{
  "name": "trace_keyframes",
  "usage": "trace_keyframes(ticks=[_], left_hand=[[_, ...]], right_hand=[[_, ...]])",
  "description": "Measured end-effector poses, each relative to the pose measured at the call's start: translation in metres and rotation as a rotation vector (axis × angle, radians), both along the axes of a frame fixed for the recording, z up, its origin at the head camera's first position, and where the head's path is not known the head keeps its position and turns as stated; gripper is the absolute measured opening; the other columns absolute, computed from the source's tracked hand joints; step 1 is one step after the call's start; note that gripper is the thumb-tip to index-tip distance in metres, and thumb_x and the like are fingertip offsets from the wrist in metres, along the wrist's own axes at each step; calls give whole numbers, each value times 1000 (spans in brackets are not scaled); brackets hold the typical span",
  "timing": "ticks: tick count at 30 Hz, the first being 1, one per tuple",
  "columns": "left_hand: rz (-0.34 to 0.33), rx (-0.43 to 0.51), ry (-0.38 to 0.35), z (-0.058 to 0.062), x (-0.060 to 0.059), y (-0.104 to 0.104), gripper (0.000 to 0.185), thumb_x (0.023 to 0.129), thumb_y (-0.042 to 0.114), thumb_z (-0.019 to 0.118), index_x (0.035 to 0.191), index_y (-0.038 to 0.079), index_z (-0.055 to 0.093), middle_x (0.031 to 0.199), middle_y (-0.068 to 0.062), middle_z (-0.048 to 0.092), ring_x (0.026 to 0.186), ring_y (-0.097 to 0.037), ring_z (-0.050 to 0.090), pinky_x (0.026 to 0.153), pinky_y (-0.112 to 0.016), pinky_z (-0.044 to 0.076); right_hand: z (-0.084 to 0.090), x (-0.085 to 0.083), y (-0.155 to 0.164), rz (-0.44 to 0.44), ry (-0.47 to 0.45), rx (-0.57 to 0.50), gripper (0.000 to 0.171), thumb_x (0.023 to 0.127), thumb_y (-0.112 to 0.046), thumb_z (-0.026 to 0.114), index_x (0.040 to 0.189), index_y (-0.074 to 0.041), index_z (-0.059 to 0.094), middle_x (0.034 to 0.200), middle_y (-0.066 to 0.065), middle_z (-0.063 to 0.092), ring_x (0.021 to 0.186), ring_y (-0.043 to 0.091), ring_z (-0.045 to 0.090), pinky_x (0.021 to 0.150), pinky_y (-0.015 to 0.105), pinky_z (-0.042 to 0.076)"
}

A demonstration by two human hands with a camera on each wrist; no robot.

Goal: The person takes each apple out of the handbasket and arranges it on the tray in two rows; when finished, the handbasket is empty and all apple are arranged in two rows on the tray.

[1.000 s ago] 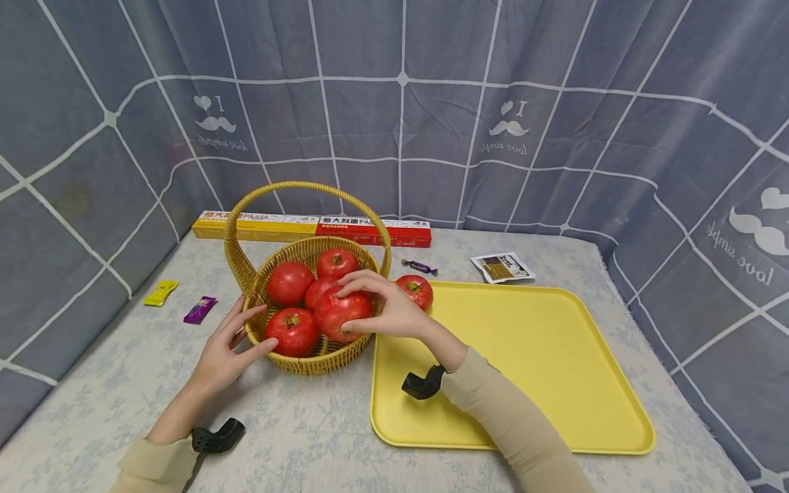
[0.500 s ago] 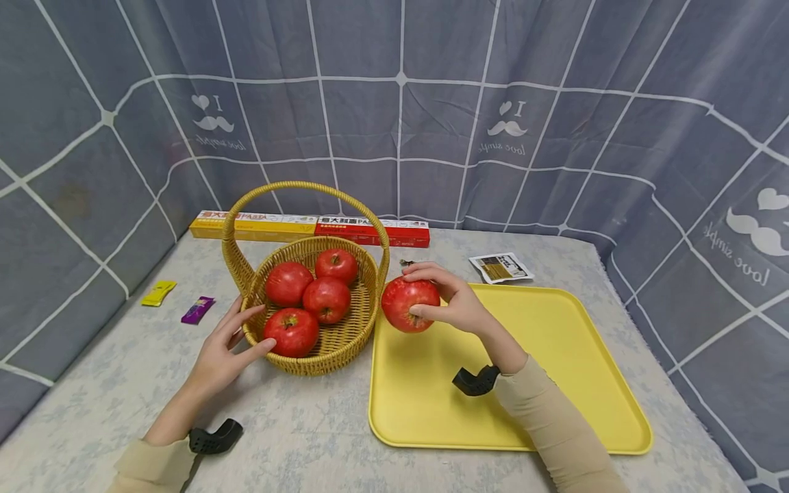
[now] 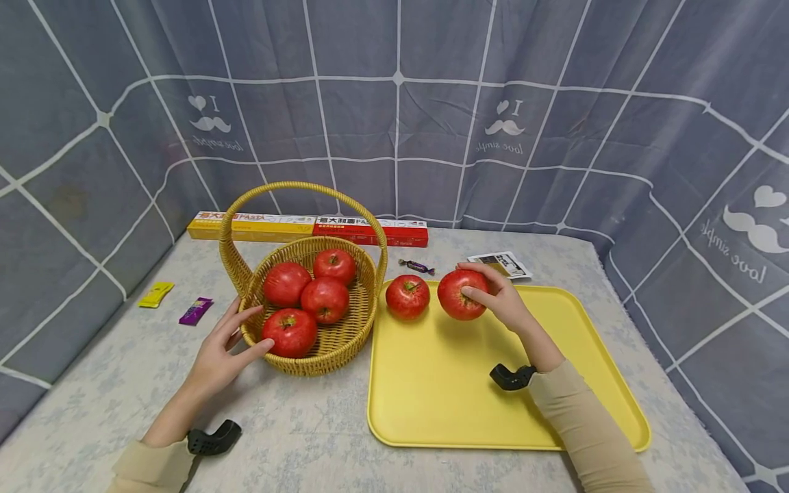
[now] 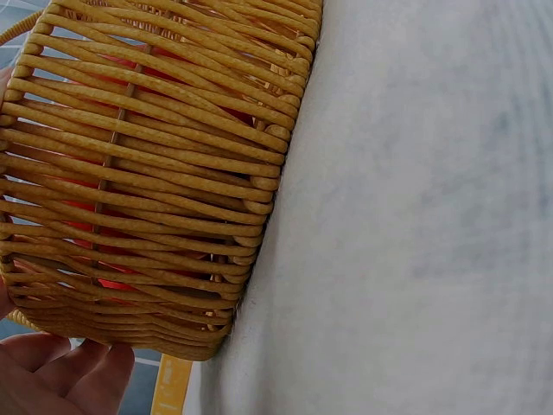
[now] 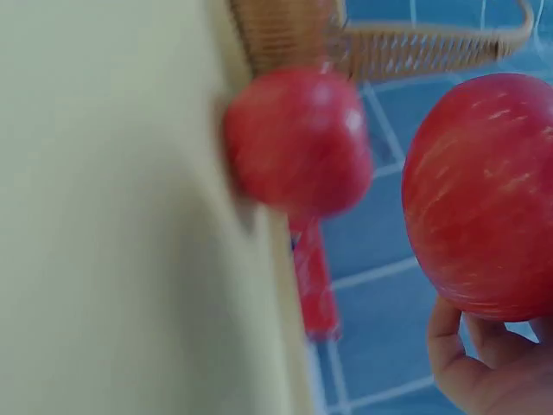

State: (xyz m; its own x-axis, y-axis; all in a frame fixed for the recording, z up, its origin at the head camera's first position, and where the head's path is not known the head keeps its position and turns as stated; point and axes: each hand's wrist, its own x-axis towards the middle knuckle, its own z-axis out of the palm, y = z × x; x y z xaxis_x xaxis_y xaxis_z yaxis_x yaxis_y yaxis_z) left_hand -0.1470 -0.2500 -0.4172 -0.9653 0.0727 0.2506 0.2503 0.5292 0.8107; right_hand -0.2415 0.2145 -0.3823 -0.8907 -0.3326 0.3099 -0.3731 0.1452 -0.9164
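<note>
My right hand [image 3: 507, 300] grips a red apple [image 3: 457, 296] above the far part of the yellow tray [image 3: 444, 397]. In the right wrist view this apple [image 5: 484, 199] is apart from the tray, with fingers along its lower side. Another apple [image 3: 407, 299] sits in the tray's far left corner. To the left, a wicker basket [image 3: 335, 357] with a tall arched handle contains several red apples. My left hand [image 3: 220, 356] holds the basket's left rim, thumb over the front edge. In the left wrist view, fingers [image 4: 108, 376] lie close to the woven wall.
Behind the basket lie a yellow pasta box [image 3: 246, 233] and a red one [image 3: 370, 236]. A dark wrapped candy [image 3: 416, 266] and a white packet [image 3: 502, 263] lie beyond the tray. Yellow [image 3: 156, 294] and purple [image 3: 196, 311] packets lie left. A grey checked curtain [image 3: 431, 116] surrounds the table.
My right hand has carried the apple out of the basket, rightward past the other apple, and over the tray. My left hand has kept its place on the basket rim.
</note>
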Motion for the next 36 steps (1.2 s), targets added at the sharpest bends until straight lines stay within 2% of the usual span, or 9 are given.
trace_keyframes(ticks=[5,9,15,21,29,32,36], left_hand=[[-4,0,-4,0,0,0,60,85,19,71,138,9,46,156,-11,8,137,-40,18,96,-62,34],[-5,0,-4,1,1,0,60,85,19,71,138,8,45,156,-11,8,137,-40,18,96,-62,33],[-7,-2,-8,1,1,0,60,85,19,70,138,7,45,156,-11,8,137,-40,18,96,-62,33],[-12,2,-7,1,1,0,60,85,19,70,139,7,45,156,-11,7,137,-40,17,96,-62,33],[-12,1,-8,2,1,0,60,85,19,71,138,7,45,156,-11,8,137,-40,18,96,-62,33],[-13,2,-6,2,1,0,60,85,18,71,138,7,45,156,-12,8,137,-40,18,96,-62,33],[-15,3,-7,2,1,0,60,85,18,71,138,7,45,156,-12,8,137,-40,17,96,-63,33]], right_hand=[[-11,-6,17,-118,-60,29,42,93,-8,58,132,0,47,133,12,45,111,19,46,86,23,47],[-19,-10,27,-177,-109,47,42,95,-12,54,134,1,44,139,17,40,116,23,42,91,28,43],[-27,-14,33,-187,-115,102,43,97,-12,52,136,4,41,141,21,37,124,33,36,101,47,34],[-30,-12,33,-200,-119,174,41,97,-15,52,133,3,45,134,26,41,123,39,37,104,54,31],[-5,6,24,-254,-112,309,38,96,-14,53,129,5,49,131,30,45,122,46,39,100,60,34],[-11,1,28,-280,-98,336,39,96,-17,54,129,4,50,131,29,47,121,46,40,100,60,34],[-29,-11,38,-303,-74,348,41,96,-26,55,130,-2,53,131,24,49,121,42,44,100,58,36]])
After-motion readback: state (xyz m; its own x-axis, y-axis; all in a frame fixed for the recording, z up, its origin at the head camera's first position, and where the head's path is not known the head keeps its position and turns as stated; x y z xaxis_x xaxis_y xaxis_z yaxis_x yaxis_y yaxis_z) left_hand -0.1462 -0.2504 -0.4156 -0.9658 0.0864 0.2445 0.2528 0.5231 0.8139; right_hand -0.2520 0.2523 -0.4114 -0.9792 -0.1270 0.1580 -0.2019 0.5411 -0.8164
